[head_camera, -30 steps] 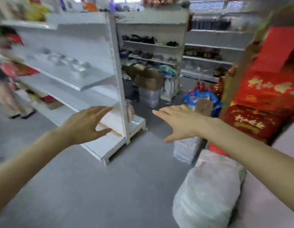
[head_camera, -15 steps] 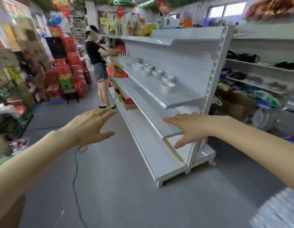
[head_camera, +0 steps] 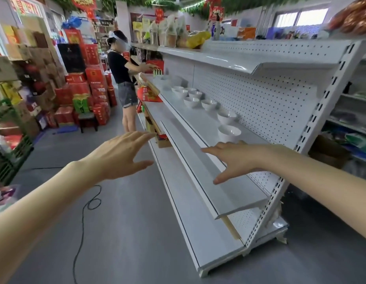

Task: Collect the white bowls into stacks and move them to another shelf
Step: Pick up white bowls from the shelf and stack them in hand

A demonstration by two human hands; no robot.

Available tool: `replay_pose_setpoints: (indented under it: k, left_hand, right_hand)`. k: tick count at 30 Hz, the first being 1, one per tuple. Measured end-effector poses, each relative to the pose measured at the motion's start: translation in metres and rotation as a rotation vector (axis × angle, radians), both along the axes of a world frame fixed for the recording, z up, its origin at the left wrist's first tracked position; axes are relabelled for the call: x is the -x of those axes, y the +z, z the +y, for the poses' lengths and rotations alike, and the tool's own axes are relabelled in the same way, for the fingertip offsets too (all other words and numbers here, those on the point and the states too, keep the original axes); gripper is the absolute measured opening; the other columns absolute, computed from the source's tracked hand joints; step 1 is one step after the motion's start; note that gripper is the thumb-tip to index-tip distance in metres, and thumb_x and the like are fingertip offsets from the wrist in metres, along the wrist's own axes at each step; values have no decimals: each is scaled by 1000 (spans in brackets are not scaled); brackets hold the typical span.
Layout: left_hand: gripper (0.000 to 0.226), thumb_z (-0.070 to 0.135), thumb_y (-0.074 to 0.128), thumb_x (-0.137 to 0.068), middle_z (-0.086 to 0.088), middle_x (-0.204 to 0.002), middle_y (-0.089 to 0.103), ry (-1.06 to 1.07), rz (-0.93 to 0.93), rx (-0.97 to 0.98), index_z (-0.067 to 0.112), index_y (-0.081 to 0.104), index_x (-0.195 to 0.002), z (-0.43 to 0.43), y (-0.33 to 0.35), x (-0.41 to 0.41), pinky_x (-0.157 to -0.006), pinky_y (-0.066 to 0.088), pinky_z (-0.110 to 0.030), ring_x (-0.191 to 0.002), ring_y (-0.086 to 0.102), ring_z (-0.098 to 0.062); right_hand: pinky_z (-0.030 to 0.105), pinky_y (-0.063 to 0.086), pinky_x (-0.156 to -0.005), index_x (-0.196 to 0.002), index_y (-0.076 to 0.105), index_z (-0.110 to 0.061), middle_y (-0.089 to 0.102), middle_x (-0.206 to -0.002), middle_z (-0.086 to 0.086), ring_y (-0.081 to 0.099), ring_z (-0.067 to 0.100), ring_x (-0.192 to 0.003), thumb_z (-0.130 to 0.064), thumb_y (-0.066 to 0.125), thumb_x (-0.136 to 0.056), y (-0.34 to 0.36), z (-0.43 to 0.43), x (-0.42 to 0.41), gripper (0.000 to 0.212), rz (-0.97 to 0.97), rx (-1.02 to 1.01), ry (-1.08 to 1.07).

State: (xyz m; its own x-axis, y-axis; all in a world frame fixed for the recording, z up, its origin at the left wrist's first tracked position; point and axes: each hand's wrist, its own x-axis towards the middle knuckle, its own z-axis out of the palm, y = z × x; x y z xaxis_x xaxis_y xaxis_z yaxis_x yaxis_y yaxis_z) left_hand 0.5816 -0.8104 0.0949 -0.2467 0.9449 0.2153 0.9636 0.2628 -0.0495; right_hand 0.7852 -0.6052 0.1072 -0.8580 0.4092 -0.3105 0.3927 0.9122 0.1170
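Note:
Several white bowls stand singly along a white shelf [head_camera: 200,121] of a metal rack with a pegboard back. The nearest bowl [head_camera: 229,133] is just beyond my right hand, with another bowl [head_camera: 227,117] behind it and more bowls [head_camera: 191,102] further back. My right hand [head_camera: 234,159] is spread flat in the air, fingers straight, just short of the nearest bowl and over the lower shelf [head_camera: 200,177]. My left hand [head_camera: 120,155] hovers over the aisle with fingers straight and holds nothing.
A person [head_camera: 124,83] in a black top stands at the far end of the rack. Stacked red boxes [head_camera: 92,87] line the left of the aisle. A black cable [head_camera: 83,214] lies on the grey floor. The top shelf [head_camera: 219,58] carries packaged goods.
My view has swung left from the rack's end to face along its shelves and has moved closer. Both hands stay spread and empty; the right one now reaches near the closest bowl.

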Motion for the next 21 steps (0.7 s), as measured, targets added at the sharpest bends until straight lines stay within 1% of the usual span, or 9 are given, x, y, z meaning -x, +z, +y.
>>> replay_pose_setpoints:
  k: [5, 8, 12, 14, 17, 18, 19, 20, 21]
  left_hand:
    - [77, 58, 50, -89, 7, -155, 30, -42, -7, 38, 30, 16, -152, 67, -24, 91, -103, 39, -31, -136, 38, -15]
    - [76, 56, 55, -87, 4, -150, 39, -79, -12, 16, 27, 24, -151, 108, -28, 152, -102, 41, -32, -131, 45, -17]
    - [77, 57, 56, -85, 2, -148, 42, -140, 25, 10, 26, 29, -150, 160, -18, 247, -100, 44, -37, -128, 48, -21]
    - [79, 64, 49, -84, 2, -149, 41, -145, 46, 45, 27, 27, -150, 186, -7, 294, -101, 45, -40, -130, 47, -21]
    - [94, 88, 19, -72, 6, -153, 35, -133, 58, 83, 35, 20, -150, 239, 4, 356, -102, 41, -54, -131, 46, -21]
    - [95, 91, 17, -69, 9, -154, 31, -124, 19, 62, 40, 16, -149, 259, 6, 369, -101, 39, -59, -130, 47, -21]
    - [92, 90, 22, -70, 12, -155, 28, -136, -14, 55, 42, 13, -148, 279, 5, 379, -102, 36, -61, -130, 46, -21]
    - [87, 84, 31, -76, 12, -156, 24, -164, -32, 67, 42, 10, -149, 298, 1, 386, -107, 31, -59, -133, 42, -21]
    - [82, 74, 39, -83, 10, -158, 21, -198, -21, 91, 38, 9, -151, 316, -4, 390, -111, 27, -51, -138, 35, -19]
  right_hand:
    - [42, 21, -111, -152, -1, -35, 22, -154, -1, 24, 24, -142, -61, 62, -81, -16, 54, 76, 99, -48, -13, -4]
    - [42, 21, -111, -152, -1, -33, 24, -153, 1, 26, 24, -140, -62, 62, -80, -17, 96, 136, 100, -67, -57, -37]
    - [42, 20, -111, -153, 2, -32, 25, -153, 1, 25, 24, -141, -62, 61, -81, -4, 153, 226, 98, 14, -40, -117]
    - [42, 20, -112, -153, 3, -33, 26, -153, 1, 25, 23, -141, -61, 61, -81, -3, 175, 266, 97, 72, 5, -149]
    - [43, 22, -111, -153, 4, -32, 26, -152, 2, 26, 24, -140, -62, 61, -81, -14, 201, 309, 96, 78, 23, -187]
    - [42, 22, -112, -153, 3, -32, 25, -153, 2, 25, 24, -141, -62, 61, -81, -18, 210, 317, 96, 62, 40, -203]
    - [42, 21, -114, -153, 2, -33, 24, -154, 1, 23, 23, -142, -62, 60, -81, -21, 219, 324, 97, 40, 64, -225]
    - [42, 20, -115, -153, 1, -34, 22, -155, 0, 21, 23, -143, -63, 60, -81, -22, 228, 328, 98, 21, 85, -249]
    - [42, 19, -115, -152, -1, -35, 20, -156, -1, 20, 23, -144, -64, 60, -81, -23, 240, 333, 98, 11, 96, -271]
